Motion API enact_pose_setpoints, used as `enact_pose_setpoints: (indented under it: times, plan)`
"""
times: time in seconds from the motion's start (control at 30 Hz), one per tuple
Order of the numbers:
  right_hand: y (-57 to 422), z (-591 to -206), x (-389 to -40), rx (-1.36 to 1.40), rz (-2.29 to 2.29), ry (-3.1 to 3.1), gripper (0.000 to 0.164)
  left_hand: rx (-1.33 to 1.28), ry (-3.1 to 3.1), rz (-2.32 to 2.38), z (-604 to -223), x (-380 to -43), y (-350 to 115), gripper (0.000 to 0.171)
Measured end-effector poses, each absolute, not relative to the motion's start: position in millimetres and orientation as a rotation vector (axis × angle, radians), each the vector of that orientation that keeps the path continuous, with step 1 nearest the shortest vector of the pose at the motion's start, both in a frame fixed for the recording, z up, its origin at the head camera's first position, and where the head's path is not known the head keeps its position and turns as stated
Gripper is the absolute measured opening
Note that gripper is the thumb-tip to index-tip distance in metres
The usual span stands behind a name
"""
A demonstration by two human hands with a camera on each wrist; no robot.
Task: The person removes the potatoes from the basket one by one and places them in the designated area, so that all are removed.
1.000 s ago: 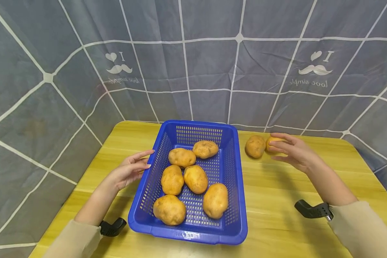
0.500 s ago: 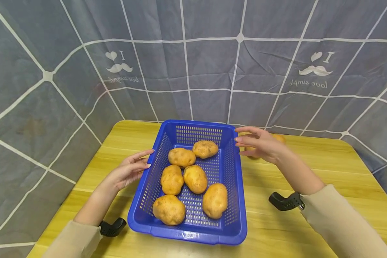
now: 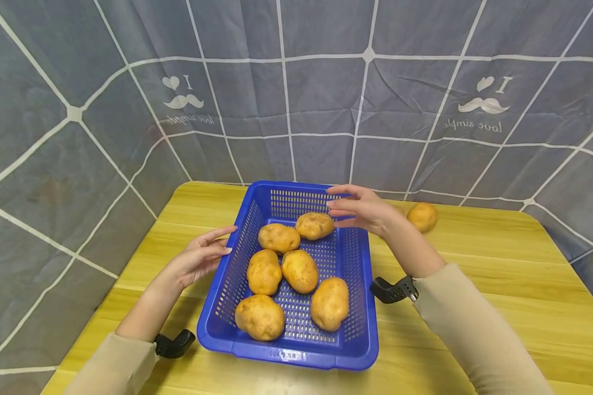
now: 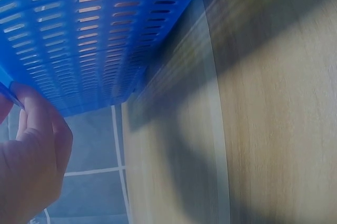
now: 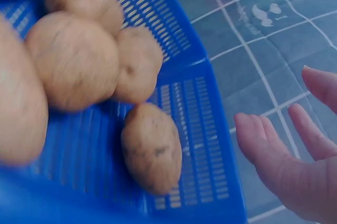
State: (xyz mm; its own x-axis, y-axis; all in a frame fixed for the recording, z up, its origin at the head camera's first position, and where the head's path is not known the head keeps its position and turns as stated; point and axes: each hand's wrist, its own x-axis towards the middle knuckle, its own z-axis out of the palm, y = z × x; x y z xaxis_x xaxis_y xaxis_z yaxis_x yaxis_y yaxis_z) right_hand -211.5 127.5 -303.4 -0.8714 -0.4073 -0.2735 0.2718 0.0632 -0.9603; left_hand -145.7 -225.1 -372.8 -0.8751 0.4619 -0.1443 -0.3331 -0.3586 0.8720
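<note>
Potatoes (image 3: 300, 271) are lying in basket (image 3: 287, 359), left hand (image 3: 200, 258) pinching its rim, right hand (image 3: 363, 211) hovering

From where I'm standing, the blue basket is resting on the table (image 3: 524, 274); I'm reading it as a dial with twelve on the far side, by the grey curtain (image 3: 321, 104). Six potatoes are sitting inside: one at one o'clock, one just short of twelve, one at nine, one near the middle, one at four and one at seven.

The person's left hand is holding the rim between nine and ten o'clock, thumb and fingers pinching the edge. The right hand is hovering between one and two o'clock, near the one o'clock potato, its fingers spread with gaps showing between them.

Outside, a loose potato (image 3: 423, 217) is lying on the table past two o'clock, beyond the right forearm; a sliver of another is peeking out beside that wrist, mostly hidden. Both wrists are wearing black mounts (image 3: 392, 289) by beige sleeves (image 3: 474, 323).
</note>
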Motion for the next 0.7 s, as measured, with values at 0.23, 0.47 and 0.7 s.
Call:
enact_pose_setpoints:
  times: [0.23,0.47,0.7]
  plan:
    - [110,-310,-215,-0.091,-1.943,1.782,0.052,0.126,1.44,2.252,-369,-145,-222,0.042]
    - [96,-327,-215,-0.058,-1.883,1.818,0.052,0.123,1.448,2.248,-371,-146,-222,0.044]
    - [88,-348,-210,-0.045,-1.719,1.866,0.05,0.099,1.462,2.238,-372,-146,-222,0.043]
